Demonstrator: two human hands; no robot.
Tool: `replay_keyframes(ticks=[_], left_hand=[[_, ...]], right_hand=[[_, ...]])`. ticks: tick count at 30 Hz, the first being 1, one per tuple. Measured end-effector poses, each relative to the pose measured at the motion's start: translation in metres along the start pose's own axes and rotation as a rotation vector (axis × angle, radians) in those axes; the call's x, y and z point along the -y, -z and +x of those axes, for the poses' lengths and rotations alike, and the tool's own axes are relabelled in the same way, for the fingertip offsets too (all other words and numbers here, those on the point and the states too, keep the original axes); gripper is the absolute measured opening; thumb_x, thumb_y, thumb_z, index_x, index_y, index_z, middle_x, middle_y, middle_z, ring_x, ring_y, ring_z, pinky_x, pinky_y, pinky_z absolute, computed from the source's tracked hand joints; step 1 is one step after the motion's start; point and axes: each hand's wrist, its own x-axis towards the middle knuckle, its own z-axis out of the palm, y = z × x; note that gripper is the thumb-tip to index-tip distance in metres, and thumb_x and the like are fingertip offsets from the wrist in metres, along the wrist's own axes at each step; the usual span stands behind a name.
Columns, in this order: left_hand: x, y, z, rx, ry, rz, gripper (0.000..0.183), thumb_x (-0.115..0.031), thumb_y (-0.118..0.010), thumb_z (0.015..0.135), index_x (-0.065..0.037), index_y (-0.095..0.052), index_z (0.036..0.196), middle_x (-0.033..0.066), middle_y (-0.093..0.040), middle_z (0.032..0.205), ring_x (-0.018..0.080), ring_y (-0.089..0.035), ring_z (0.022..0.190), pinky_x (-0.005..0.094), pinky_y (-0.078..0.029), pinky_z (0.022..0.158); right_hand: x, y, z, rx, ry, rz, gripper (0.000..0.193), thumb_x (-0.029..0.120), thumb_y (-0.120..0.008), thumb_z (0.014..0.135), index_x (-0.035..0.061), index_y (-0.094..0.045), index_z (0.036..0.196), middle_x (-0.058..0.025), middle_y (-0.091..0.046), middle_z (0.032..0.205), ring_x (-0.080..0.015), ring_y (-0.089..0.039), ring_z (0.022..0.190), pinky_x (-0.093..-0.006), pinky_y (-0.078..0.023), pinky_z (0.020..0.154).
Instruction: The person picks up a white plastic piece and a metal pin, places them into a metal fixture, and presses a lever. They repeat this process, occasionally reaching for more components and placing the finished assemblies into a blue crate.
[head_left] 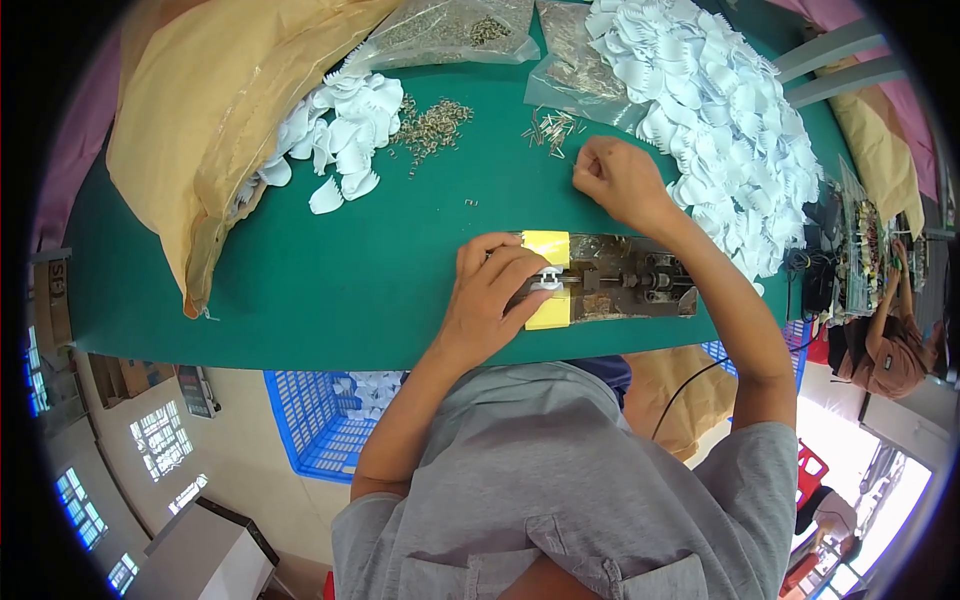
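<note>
My left hand (488, 300) is closed around a small white plastic clip half (548, 280), its thumb and fingers pressing from the left side. That piece sits against the yellow-taped end (546, 246) of a dark metal bench fixture (625, 305), in line with its rod. Up and to the right, my right hand (622, 182) is curled, thumb against fingers. Whatever may be in its fingertips is hidden. Just left of it lies a loose group of thin metal pins (552, 130) on the green tabletop (330, 270).
A pile of white toothed plastic pieces (710, 110) covers the right side. More spill from a brown sack (200, 130) at left, beside small metal springs (435, 128). Clear bags (450, 35) lie at the back. A blue basket (310, 430) stands below the edge. A person (890, 345) works far right.
</note>
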Motion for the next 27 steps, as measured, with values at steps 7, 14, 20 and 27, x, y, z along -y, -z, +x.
replay_keyframes(ticks=[7, 14, 20, 27], left_hand=[[0.006, -0.002, -0.003, 0.034, 0.015, -0.045, 0.037, -0.019, -0.084, 0.084, -0.008, -0.070, 0.117, 0.0057, -0.067, 0.119, 0.0296, -0.053, 0.127, 0.0455, -0.041, 0.107], [0.004, -0.003, -0.001, 0.017, 0.009, -0.037, 0.036, -0.019, -0.083, 0.084, -0.008, -0.071, 0.117, 0.0055, -0.068, 0.118, 0.0297, -0.054, 0.126, 0.0447, -0.041, 0.106], [0.004, -0.002, -0.003, 0.011, 0.011, -0.042, 0.036, -0.019, -0.083, 0.084, -0.008, -0.071, 0.116, 0.0058, -0.068, 0.117, 0.0297, -0.054, 0.125, 0.0453, -0.041, 0.106], [0.003, -0.001, 0.001, 0.009, 0.001, -0.054, 0.035, -0.014, -0.085, 0.082, -0.007, -0.072, 0.114, 0.0071, -0.070, 0.112, 0.0300, -0.056, 0.121, 0.0426, -0.045, 0.102]], right_hand=[[0.054, 0.033, -0.078, 0.182, 0.424, 0.223, 0.011, 0.006, -0.072, 0.084, 0.0030, -0.063, 0.089, -0.0100, -0.069, 0.106, -0.0305, -0.066, 0.097, -0.0414, -0.054, 0.083], [0.058, 0.031, -0.082, 0.218, 0.399, 0.047, 0.012, 0.009, -0.072, 0.084, 0.0020, -0.063, 0.087, -0.0116, -0.062, 0.094, -0.0321, -0.063, 0.090, -0.0445, -0.052, 0.078], [0.061, 0.038, -0.077, 0.220, 0.328, 0.098, 0.012, 0.008, -0.075, 0.086, 0.0042, -0.067, 0.094, -0.0089, -0.067, 0.084, -0.0273, -0.067, 0.081, -0.0390, -0.053, 0.071], [0.067, 0.008, -0.016, 0.243, 0.151, 0.306, 0.011, 0.012, -0.068, 0.091, 0.0044, -0.071, 0.099, -0.0117, -0.074, 0.087, -0.0298, -0.074, 0.083, -0.0414, -0.057, 0.074]])
